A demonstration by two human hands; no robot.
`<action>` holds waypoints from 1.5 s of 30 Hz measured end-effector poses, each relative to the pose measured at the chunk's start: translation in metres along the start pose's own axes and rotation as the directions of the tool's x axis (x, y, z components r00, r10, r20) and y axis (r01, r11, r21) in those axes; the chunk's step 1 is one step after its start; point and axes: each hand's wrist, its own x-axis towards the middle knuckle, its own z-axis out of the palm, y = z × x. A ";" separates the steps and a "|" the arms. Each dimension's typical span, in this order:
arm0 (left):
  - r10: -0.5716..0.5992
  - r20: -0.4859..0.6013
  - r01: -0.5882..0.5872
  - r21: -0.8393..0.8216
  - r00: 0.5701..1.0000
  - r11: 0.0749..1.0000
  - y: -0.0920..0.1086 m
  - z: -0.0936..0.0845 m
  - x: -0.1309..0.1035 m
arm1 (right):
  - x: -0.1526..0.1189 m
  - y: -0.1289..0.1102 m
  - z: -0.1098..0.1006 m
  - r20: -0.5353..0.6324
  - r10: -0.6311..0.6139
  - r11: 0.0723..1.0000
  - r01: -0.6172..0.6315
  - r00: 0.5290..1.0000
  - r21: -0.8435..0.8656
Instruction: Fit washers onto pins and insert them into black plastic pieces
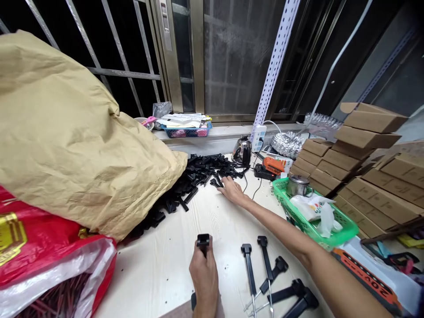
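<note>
My left hand [205, 278] is closed around a black plastic handle [203, 240], upright near the front of the table; its lower part is mostly hidden by the fingers. Farther forward, my right hand [231, 191] is at the near edge of a heap of loose black plastic parts [198, 170]. Its thumb and fingers are about a small black plastic part [216, 182] there. To the right of my left hand lie several black T-headed handles [249, 267] with thin metal rods, some crossing one another.
A large tan sack [82, 123] and a red bag [49, 229] of thin reddish rods flank the left. Behind stand a kettle [242, 150] and an orange-black battery on a charger [271, 167]. At right are a green basket [318, 234] and stacked cardboard boxes [374, 190].
</note>
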 end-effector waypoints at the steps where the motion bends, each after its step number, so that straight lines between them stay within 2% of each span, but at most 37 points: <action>1: -0.049 -0.002 0.049 -0.043 0.999 0.998 0.003 -0.001 0.000 | 0.012 0.002 0.005 -0.012 0.015 1.000 -0.015 1.000 -0.013; 4: -0.212 0.018 0.211 -0.212 0.977 0.954 0.013 -0.001 0.002 | 0.031 0.004 0.014 -0.037 0.017 0.999 -0.018 0.999 -0.038; 7: -0.366 0.079 0.360 -0.455 0.927 0.815 0.020 -0.001 0.008 | 0.017 -0.001 0.018 -0.058 -0.004 1.000 0.003 0.998 -0.029; 10: -0.479 0.186 0.467 -0.672 0.858 0.574 0.022 0.000 0.014 | -0.033 -0.012 0.025 -0.086 -0.060 0.997 0.064 0.994 0.045; 12: -0.467 0.303 0.517 -0.731 0.831 0.446 0.022 0.000 0.016 | -0.078 -0.021 0.031 -0.135 -0.204 0.944 0.231 0.970 0.237; 14: -0.447 0.380 0.560 -0.725 0.810 0.400 0.021 0.000 0.017 | -0.115 -0.027 0.036 -0.074 -0.344 0.873 0.348 0.936 0.341; 16: -0.496 0.403 0.609 -0.697 0.769 0.378 0.018 -0.001 0.017 | -0.130 -0.029 0.034 0.089 -0.448 0.829 0.376 0.890 0.413; 17: -0.535 0.383 0.616 -0.698 0.753 0.366 0.016 -0.002 0.017 | -0.126 -0.028 0.030 0.202 -0.498 0.811 0.371 0.843 0.453; 19: -0.574 0.317 0.585 -0.721 0.755 0.372 0.013 -0.002 0.017 | -0.098 -0.022 0.018 0.386 -0.538 0.808 0.329 0.749 0.489; 20: -0.571 0.283 0.562 -0.725 0.771 0.398 0.013 -0.001 0.017 | -0.076 -0.017 0.011 0.422 -0.505 0.833 0.297 0.753 0.466; 21: -0.557 0.253 0.540 -0.717 0.791 0.441 0.012 -0.001 0.017 | -0.051 -0.012 0.004 0.353 -0.383 0.899 0.257 0.854 0.354; 22: -0.538 0.231 0.524 -0.694 0.811 0.494 0.013 0.000 0.017 | -0.024 -0.007 -0.002 0.220 -0.227 0.965 0.189 0.949 0.182; 23: -0.518 0.214 0.514 -0.658 0.828 0.550 0.013 0.001 0.017 | 0.003 -0.001 -0.008 0.077 -0.091 0.996 0.089 0.993 0.022; 25: -0.499 0.173 0.500 -0.569 0.849 0.653 0.015 0.002 0.017 | 0.050 0.011 -0.017 -0.032 -0.004 0.999 0.002 0.999 -0.052; 27: -0.491 0.122 0.485 -0.473 0.863 0.735 0.015 0.002 0.017 | 0.088 0.022 -0.020 -0.066 0.045 0.995 -0.051 0.997 -0.085; 29: -0.487 0.072 0.475 -0.384 0.870 0.792 0.013 0.004 0.017 | 0.115 0.033 -0.019 -0.045 0.082 0.991 -0.086 0.996 -0.104; 32: -0.494 0.022 0.478 -0.295 0.869 0.827 0.007 0.009 0.015 | 0.143 0.046 -0.011 0.035 0.133 0.984 -0.127 0.991 -0.125; 35: -0.509 -0.007 0.492 -0.248 0.861 0.835 0.003 0.015 0.012 | 0.158 0.054 0.000 0.073 0.162 0.979 -0.151 0.984 -0.134; 38: -0.521 -0.024 0.503 -0.224 0.853 0.835 0.005 0.015 0.010 | 0.156 0.057 0.007 0.067 0.148 0.981 -0.138 0.987 -0.137; 41: -0.529 -0.015 0.516 -0.199 0.848 0.833 0.011 0.011 0.011 | 0.136 0.050 0.013 0.076 0.115 0.986 -0.104 0.991 -0.128; 45: -0.508 0.009 0.497 -0.218 0.861 0.840 0.021 0.005 0.010 | 0.093 0.024 0.026 0.088 0.061 0.993 -0.052 0.994 -0.106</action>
